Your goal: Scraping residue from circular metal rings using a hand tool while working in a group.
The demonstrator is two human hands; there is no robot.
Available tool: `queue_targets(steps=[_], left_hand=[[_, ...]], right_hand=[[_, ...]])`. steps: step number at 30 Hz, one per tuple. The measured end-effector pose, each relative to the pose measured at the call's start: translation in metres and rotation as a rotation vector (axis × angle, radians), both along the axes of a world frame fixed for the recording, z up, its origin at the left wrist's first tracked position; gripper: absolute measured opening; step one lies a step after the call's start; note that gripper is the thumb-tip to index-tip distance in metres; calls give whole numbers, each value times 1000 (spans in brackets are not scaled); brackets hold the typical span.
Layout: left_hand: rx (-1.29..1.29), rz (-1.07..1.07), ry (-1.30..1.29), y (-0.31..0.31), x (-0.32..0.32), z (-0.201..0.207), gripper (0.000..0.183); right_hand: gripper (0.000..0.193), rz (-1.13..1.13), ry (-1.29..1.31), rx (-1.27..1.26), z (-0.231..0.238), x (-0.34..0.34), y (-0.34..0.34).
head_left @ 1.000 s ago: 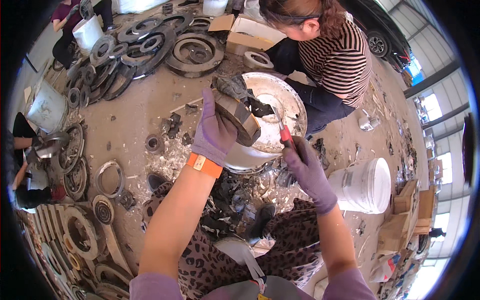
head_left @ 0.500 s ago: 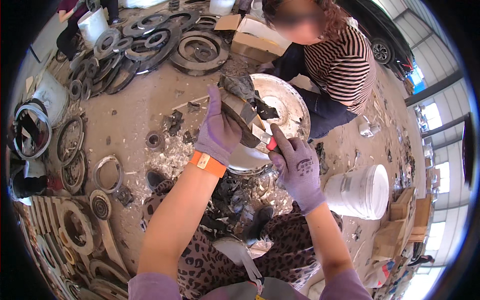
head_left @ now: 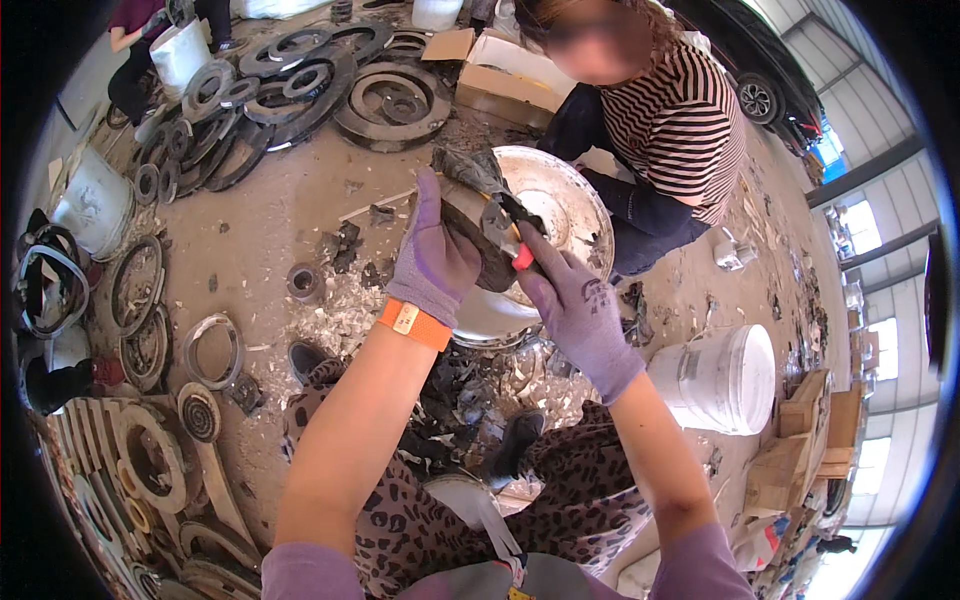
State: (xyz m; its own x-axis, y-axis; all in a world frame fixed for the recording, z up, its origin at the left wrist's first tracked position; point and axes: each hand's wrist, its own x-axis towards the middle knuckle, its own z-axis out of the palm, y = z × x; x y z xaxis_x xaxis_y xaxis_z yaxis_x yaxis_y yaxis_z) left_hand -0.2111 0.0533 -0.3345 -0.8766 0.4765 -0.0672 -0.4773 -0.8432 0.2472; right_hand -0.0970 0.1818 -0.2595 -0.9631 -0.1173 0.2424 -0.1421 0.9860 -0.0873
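My left hand (head_left: 437,262), in a purple-grey glove, grips a thick dark ring-like piece (head_left: 466,222) from its near left side, thumb pointing up. Torn black sheeting (head_left: 472,172) hangs along the piece's upper edge. In my right hand (head_left: 585,305), gloved alike, is a red-handled scraper (head_left: 522,258) with a broad metal blade. The blade lies against the right edge of the ring-like piece, and my index finger stretches along the tool. Beneath both hands stands a round white bucket (head_left: 597,215) with a dirty top. The far side of the piece is hidden.
A person in a striped top (head_left: 685,125) sits just beyond the bucket. A white pail (head_left: 720,380) lies tipped at the right. Dark rings (head_left: 395,105) cover the floor at the far left, near an open cardboard box (head_left: 515,80). Black scraps (head_left: 465,400) lie between my feet.
My right hand has moved up and left, carrying the scraper's blade further along the piece's edge. The blade now sits higher, near the black sheeting. My left hand keeps its hold.
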Motion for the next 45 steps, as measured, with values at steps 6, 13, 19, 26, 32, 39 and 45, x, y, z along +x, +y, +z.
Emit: queue_targets(steps=[6,13,19,26,32,39,45], left_hand=[[-9,32,-16,-1,4,9,58],[13,13,-22,-8,0,3,52],[-205,74,127,-1,13,19,37],[16,22,-53,-6,-9,-2,35],[-164,184,-314,-14,-22,-76,31],[-16,57,-304,-6,1,-67,34],[54,-18,-320,-17,8,-52,41]], right_hand=[[46,-232,-114,-915,-17,4,-1],[52,-357,-126,-1023,-13,-7,-1],[54,-433,-305,-1478,-44,-9,53],[48,-426,-71,-387,-75,-11,67],[58,-462,-237,-919,-56,-3,16],[50,-404,40,-637,-91,8,37],[56,-271,-77,-540,-70,27,52]])
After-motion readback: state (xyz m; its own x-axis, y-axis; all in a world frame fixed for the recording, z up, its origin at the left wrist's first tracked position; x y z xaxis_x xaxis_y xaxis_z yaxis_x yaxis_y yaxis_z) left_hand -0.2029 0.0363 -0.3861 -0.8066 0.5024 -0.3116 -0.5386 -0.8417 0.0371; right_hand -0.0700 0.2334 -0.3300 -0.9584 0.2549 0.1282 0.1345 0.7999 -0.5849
